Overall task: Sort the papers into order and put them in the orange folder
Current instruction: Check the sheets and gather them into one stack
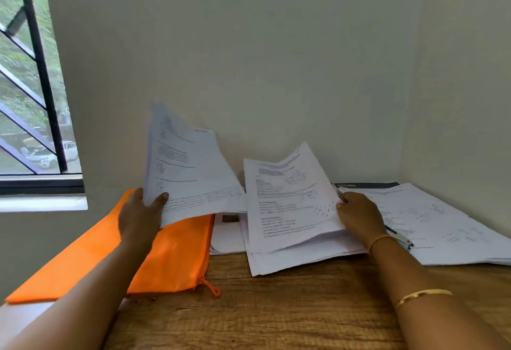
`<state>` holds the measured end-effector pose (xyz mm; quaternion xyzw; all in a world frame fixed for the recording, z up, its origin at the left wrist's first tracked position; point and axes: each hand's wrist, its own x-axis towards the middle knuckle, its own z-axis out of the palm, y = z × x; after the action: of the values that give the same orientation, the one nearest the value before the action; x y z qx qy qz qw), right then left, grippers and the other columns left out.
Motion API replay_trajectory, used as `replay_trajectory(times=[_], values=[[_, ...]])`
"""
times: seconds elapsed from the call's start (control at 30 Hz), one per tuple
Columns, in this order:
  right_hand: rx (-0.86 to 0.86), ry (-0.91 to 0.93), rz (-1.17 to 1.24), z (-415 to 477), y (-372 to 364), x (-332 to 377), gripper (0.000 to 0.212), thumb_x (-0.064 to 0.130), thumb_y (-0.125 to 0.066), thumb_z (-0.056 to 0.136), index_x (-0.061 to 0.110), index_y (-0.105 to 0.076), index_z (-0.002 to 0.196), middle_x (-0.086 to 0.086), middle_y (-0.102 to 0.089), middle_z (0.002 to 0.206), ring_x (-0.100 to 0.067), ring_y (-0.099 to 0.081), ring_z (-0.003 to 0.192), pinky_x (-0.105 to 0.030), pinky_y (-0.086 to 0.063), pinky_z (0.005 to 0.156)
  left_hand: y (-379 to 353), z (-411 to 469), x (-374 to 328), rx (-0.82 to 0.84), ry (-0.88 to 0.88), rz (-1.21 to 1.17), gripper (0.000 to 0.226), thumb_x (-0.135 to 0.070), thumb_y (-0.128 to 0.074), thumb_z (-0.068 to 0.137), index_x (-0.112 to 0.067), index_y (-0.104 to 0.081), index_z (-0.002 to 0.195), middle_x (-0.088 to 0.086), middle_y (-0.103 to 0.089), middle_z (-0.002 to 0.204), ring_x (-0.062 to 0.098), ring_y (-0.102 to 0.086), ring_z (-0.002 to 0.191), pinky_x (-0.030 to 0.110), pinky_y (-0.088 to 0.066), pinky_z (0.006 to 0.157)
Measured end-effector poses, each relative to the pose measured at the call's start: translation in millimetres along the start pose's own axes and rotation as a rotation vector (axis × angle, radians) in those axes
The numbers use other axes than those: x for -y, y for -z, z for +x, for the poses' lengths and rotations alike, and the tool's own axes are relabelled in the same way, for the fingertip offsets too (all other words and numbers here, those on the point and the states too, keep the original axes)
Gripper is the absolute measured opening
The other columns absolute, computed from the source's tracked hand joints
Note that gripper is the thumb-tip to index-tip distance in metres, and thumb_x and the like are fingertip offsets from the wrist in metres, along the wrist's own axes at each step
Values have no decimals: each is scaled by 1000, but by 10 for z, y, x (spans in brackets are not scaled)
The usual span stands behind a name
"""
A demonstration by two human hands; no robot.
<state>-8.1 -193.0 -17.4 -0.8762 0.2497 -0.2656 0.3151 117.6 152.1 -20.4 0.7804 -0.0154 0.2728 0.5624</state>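
My left hand (pixel 141 215) grips the lower left corner of a bundle of printed sheets (pixel 188 167), held up and tilted above the orange folder (pixel 171 255). The folder lies flat at the left of the wooden table, its zip pull hanging at the near right corner. My right hand (pixel 359 215) pinches the right edge of a raised printed page (pixel 287 200), lifting it off a stack of papers (pixel 304 258) in the middle of the table.
More printed sheets (pixel 442 228) spread over the right of the table, with a pen (pixel 401 237) on them and a dark booklet (pixel 365 185) at the back. Walls close in behind and to the right. A barred window (pixel 30 86) is at the left.
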Motion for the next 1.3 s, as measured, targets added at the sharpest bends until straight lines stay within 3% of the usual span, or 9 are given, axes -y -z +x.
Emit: replay_trajectory(times=[0.17, 0.27, 0.47, 0.6, 0.77, 0.83, 0.93, 1.07, 1.3], values=[[128, 27, -150, 45, 48, -52, 14, 9, -49, 87, 4, -62, 90, -8, -56, 84, -19, -49, 73, -28, -36, 61, 85, 63, 92, -81, 142, -138, 38, -23, -62, 91, -5, -55, 123, 19, -60, 117, 39, -58, 99, 43, -53, 70], [197, 31, -240, 60, 73, -47, 11, 10, -51, 86, 3, -59, 86, -8, -54, 82, -20, -50, 74, -27, -34, 57, 92, 57, 82, -80, 182, -218, 41, -20, -63, 90, -5, -53, 126, 18, -59, 119, 38, -57, 102, 38, -51, 67], [239, 10, -453, -29, 102, 10, 28, 22, -46, 90, 18, -56, 115, -4, -59, 117, -21, -55, 101, -32, -44, 85, 46, -5, 22, 5, 128, -226, 36, -21, -64, 90, -8, -56, 122, 10, -58, 109, 29, -54, 91, 39, -50, 69], [207, 24, -583, -105, 104, 75, 42, 31, -46, 91, 23, -45, 132, -3, -52, 133, -23, -52, 117, -34, -42, 93, 18, -52, -39, 51, 60, -177, 32, -22, -62, 91, -7, -56, 119, 6, -55, 99, 26, -53, 83, 27, -44, 55], [-70, 171, -604, -162, 58, 193, 36, 35, -40, 95, 19, -47, 127, -5, -58, 120, -25, -57, 107, -34, -43, 85, -9, -99, -94, 79, 24, -167, 32, -22, -62, 91, -7, -55, 118, 7, -55, 99, 23, -51, 81, 24, -39, 51], [-200, 312, -477, -192, 0, 266, 37, 38, -37, 97, 17, -47, 126, -6, -59, 116, -24, -58, 101, -32, -44, 79, -26, -118, -120, 91, 15, -179, 32, -23, -64, 89, -9, -56, 117, 8, -57, 100, 22, -53, 78, 25, -41, 51], [-199, 403, -132, -301, -115, 437, 39, 44, -37, 98, 17, -50, 124, -3, -62, 107, -18, -58, 93, -30, -46, 74, -66, -175, -175, 142, -21, -204, 27, -26, -66, 88, -14, -59, 111, 6, -61, 97, 19, -57, 74, 26, -42, 49], [72, 223, 297, -432, -344, 614, 43, 48, -39, 96, 17, -48, 125, 7, -56, 85, -17, -57, 89, -32, -45, 78, -149, -307, -241, 257, -68, -237, 23, -29, -68, 85, -24, -58, 105, -2, -64, 91, 19, -61, 76, 29, -45, 51], [249, -96, 801, -357, -452, 620, 30, 19, -59, 91, 12, -42, 115, -5, -59, 113, -21, -58, 101, -39, -48, 93, -237, -466, -321, 375, -107, -301, 18, -24, -69, 83, -31, -57, 95, -2, -66, 93, 18, -64, 79, 26, -48, 58]])
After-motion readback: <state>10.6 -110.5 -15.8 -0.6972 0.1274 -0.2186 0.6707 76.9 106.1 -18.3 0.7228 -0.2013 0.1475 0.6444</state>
